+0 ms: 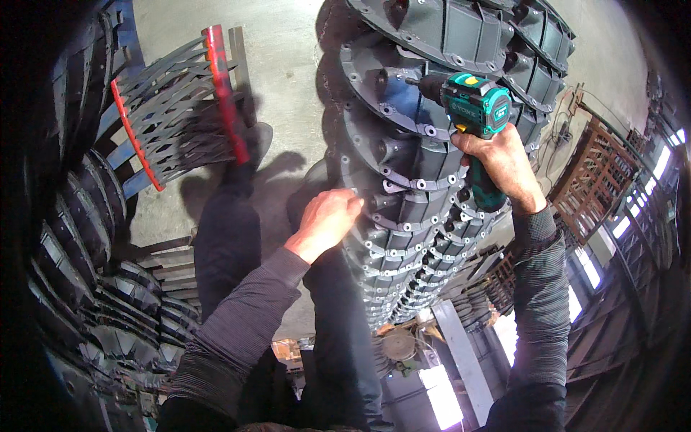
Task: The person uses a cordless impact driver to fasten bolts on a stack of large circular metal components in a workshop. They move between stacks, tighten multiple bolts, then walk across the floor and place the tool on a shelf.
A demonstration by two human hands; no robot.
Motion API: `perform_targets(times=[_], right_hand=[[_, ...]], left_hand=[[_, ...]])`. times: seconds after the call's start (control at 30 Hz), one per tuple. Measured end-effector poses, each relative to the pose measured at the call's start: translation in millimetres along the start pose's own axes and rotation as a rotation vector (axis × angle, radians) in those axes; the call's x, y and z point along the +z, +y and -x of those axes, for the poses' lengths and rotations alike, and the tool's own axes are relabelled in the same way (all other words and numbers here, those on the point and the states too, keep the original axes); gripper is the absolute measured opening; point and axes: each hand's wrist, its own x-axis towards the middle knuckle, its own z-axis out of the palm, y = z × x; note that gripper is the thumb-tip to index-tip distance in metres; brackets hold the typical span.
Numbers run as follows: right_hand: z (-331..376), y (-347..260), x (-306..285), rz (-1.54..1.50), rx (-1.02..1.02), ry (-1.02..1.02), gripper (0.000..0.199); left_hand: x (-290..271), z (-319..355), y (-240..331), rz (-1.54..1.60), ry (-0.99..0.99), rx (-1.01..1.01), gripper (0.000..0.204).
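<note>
A green and black cordless drill (481, 108) is in my right hand (509, 164), whose fingers wrap round its handle. The drill's front end points left, over a tall stack of black curved ribbed parts (425, 147) with small holes along their flanges. Beside the left edge of this stack is my left hand (325, 222), its fingers curled and pressed together. Whatever it may hold is hidden. Its fingertips come close to a flange; I cannot tell whether they touch it.
A rack of dark slats with red bars (224, 93) stands at the left on the concrete floor (284, 61). More black curved parts (79, 252) are piled along the far left. A brown slatted crate (594, 176) is at the right. My legs are between the piles.
</note>
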Motion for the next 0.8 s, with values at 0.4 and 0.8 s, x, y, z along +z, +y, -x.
perform_targets(times=[0.4, 0.8], right_hand=[[-18, -7, 15, 0.065, 0.015, -0.005, 0.026], [-45, -41, -5, 0.416, 0.039, -0.083, 0.029]], left_hand=[[-12, 11, 1, 0.077, -0.016, -0.003, 0.031], [-16, 15, 3, 0.137, 0.024, 0.047, 0.034]])
